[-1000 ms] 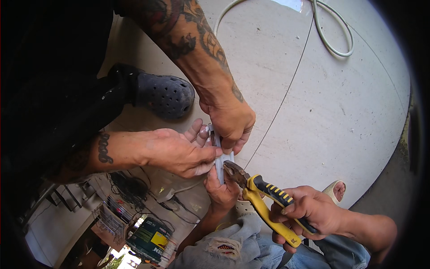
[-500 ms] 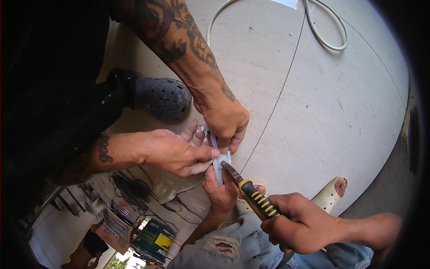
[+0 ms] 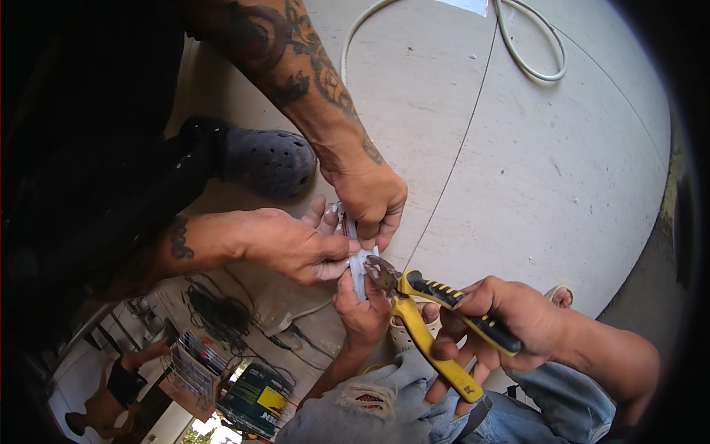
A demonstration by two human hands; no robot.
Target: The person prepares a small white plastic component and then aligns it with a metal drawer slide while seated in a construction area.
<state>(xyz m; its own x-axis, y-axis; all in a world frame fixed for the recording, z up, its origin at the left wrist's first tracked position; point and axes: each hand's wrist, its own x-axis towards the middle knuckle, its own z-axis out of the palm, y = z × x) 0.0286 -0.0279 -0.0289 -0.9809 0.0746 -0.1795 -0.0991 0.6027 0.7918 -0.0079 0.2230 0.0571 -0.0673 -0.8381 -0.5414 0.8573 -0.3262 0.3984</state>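
My left hand pinches the lower end of a narrow white plastic strip, with its fingers partly hidden behind the piece. In my right hand is a pair of yellow-and-black pliers, handles spread apart and jaws parted at the strip's right edge. Whether the jaws touch it I cannot tell. A co-worker's tattooed arms reach in from the upper left. One of their hands presses a thumb on the strip's middle, and the other hand grips its upper part.
A co-worker's dark clog stands on the pale tiled floor. My light clogs and jeans are below. A white cable loops at the top. Black cords, a green box and another person are at lower left.
The pliers' handles have spread apart and their jaws have opened beside the strip. My right hand's fingers have loosened around the handles. The hands on the strip have barely moved.
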